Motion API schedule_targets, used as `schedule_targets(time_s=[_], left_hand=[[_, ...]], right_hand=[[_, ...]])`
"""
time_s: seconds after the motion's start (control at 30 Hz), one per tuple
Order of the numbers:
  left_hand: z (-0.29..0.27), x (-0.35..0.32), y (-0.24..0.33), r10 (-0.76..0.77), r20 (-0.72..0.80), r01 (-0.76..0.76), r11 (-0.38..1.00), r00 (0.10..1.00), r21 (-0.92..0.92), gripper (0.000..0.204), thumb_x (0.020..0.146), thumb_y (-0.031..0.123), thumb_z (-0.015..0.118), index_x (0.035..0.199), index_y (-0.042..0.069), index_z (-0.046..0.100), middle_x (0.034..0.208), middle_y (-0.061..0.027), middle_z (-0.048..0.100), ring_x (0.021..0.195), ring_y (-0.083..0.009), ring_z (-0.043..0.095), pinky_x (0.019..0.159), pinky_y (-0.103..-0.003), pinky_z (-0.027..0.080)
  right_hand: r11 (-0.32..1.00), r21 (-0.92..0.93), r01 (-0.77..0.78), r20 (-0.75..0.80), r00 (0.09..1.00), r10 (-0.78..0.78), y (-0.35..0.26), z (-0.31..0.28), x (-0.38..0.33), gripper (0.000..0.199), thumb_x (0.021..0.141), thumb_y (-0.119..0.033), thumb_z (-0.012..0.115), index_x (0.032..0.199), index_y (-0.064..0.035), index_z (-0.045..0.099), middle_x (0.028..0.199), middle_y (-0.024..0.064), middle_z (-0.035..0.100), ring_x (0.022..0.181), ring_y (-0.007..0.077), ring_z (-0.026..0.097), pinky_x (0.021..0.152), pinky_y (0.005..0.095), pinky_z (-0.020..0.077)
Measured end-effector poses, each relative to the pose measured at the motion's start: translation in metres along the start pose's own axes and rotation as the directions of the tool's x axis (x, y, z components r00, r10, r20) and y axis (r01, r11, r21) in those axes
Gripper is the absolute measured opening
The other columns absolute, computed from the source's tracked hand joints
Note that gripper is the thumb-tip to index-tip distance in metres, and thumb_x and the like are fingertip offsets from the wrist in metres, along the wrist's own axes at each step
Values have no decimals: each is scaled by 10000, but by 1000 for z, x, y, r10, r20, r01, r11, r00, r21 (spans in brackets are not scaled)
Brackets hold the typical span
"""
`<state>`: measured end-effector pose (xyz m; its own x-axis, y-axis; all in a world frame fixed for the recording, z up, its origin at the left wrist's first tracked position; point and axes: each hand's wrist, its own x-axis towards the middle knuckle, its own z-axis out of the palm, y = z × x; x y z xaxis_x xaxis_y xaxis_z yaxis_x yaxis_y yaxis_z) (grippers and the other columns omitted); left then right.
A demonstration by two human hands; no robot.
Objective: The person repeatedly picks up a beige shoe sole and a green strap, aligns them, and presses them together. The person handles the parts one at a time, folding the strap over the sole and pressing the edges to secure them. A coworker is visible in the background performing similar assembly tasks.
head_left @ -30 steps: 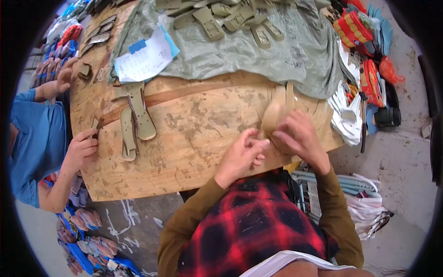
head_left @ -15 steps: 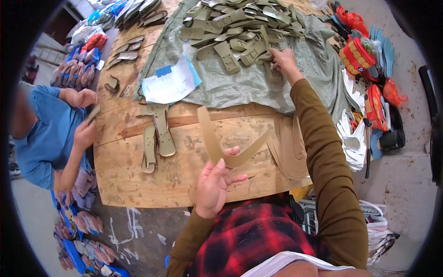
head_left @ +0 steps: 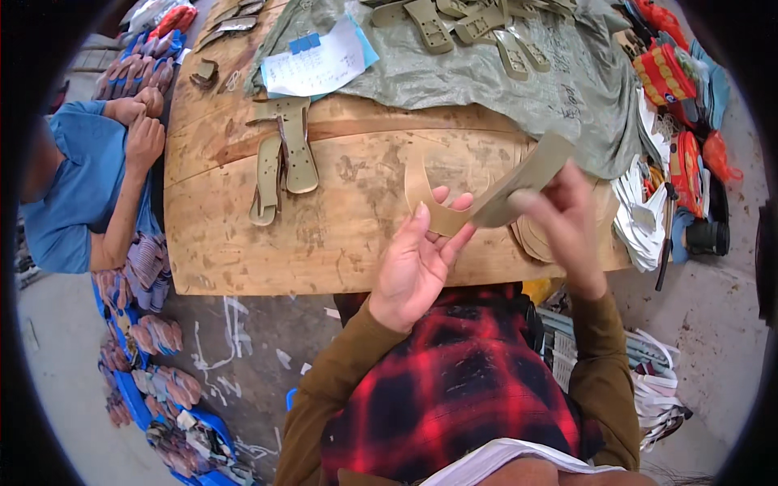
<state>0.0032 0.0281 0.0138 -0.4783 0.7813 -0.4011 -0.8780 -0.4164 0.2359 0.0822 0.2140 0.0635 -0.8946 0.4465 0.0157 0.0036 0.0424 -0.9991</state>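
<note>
My left hand (head_left: 412,271), palm up, holds a thin curved tan strip (head_left: 419,188) between thumb and fingers. The strip bends in a U above the table. Pinched in my right hand (head_left: 574,235) is an olive sole-shaped piece (head_left: 527,174), tilted up to the right. Its lower end meets the strip beside my left fingertips. Motion blurs my right fingers somewhat. Under and behind the right hand lie more tan strips (head_left: 531,240), partly hidden. A few finished-looking olive sole pieces (head_left: 300,158) rest on the table to the left.
Several olive soles (head_left: 429,28) are heaped on a grey-green plastic sheet (head_left: 462,81) over the wooden table (head_left: 356,251). A clipped paper (head_left: 316,65) lies at the sheet's left. At left sits a co-worker in blue (head_left: 89,186). White strips (head_left: 640,219) and bags crowd the right.
My right hand has come back from the heap toward my left hand, bringing an olive sole-shaped piece. The view has shifted, so the table appears higher. The co-worker's hands have moved together.
</note>
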Motion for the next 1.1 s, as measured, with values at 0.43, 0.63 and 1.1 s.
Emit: schedule_targets(time_s=[0.43,0.63,1.1], left_hand=[[1,-12,-14,53,-55,-50,998,997,49,406,1067,288,384,1410,78,435,1305,-83,566,1203,-173,547,1067,-365,440],[1,-13,-16,59,-46,-57,998,997,41,404,1068,288,380,1402,70,440,1296,-91,568,1200,-180,548,1062,-360,442],[7,-14,-6,53,61,-60,989,997,134,412,1058,298,411,1371,35,468,1272,-112,593,1176,-192,573,1037,-345,445]], right_hand=[[830,-372,416,162,909,-383,37,30,-19,375,849,-60,727,1165,31,547,917,154,676,751,266,708,603,343,551],[833,-370,411,145,912,-385,41,30,-20,377,837,-57,736,1155,32,554,895,150,664,728,262,700,591,340,546],[702,-469,536,162,834,-528,42,31,-26,362,822,-40,748,1117,17,546,920,167,660,720,290,681,581,361,535]])
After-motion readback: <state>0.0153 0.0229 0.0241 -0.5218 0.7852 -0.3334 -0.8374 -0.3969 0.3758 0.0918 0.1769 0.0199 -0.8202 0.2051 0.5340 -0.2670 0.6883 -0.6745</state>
